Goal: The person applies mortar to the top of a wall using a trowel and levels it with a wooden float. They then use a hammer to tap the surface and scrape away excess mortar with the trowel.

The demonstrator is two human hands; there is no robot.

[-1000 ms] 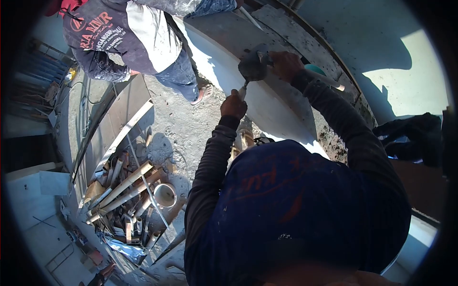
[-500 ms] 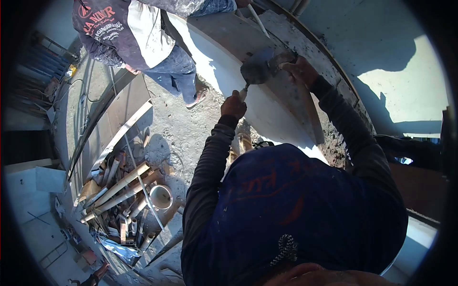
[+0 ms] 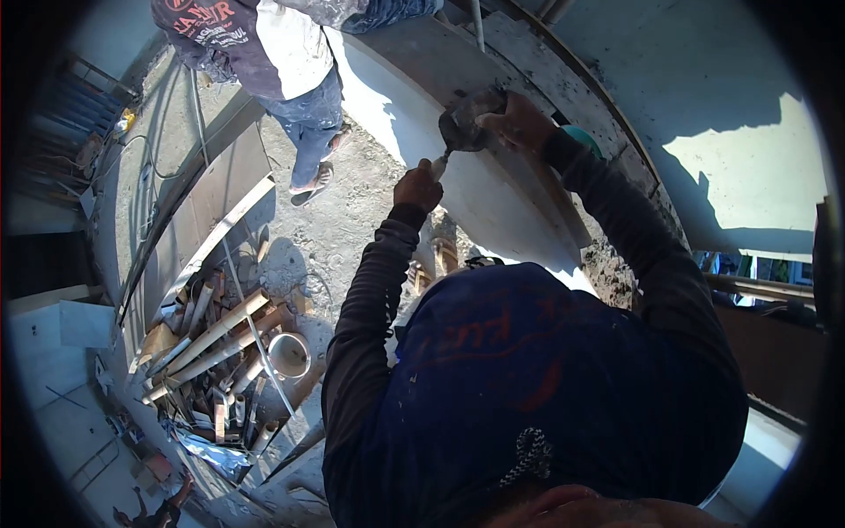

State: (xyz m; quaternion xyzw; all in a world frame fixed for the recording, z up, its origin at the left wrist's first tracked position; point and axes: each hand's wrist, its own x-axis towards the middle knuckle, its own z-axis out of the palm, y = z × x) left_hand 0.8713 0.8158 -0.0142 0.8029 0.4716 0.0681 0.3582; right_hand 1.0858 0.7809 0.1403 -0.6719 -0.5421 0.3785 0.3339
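Navy cloth covers the torso (image 3: 563, 370) at 5 o'clock. From it the left forearm runs steeply up to 12 o'clock, its hand (image 3: 418, 186) with fingers clenched round the handle of a trowel (image 3: 465, 125). Toward 1 o'clock the right forearm slants up and inward; its hand (image 3: 521, 125) is bent over the far side of the dark trowel blade, though exactly what its fingers grasp I cannot tell. Beneath the trowel in view lies a long pale panel (image 3: 493, 198). A white bucket (image 3: 289, 355) sits beside piled pipes (image 3: 216, 339) at 8 o'clock; another person (image 3: 295, 70) stands at 11.
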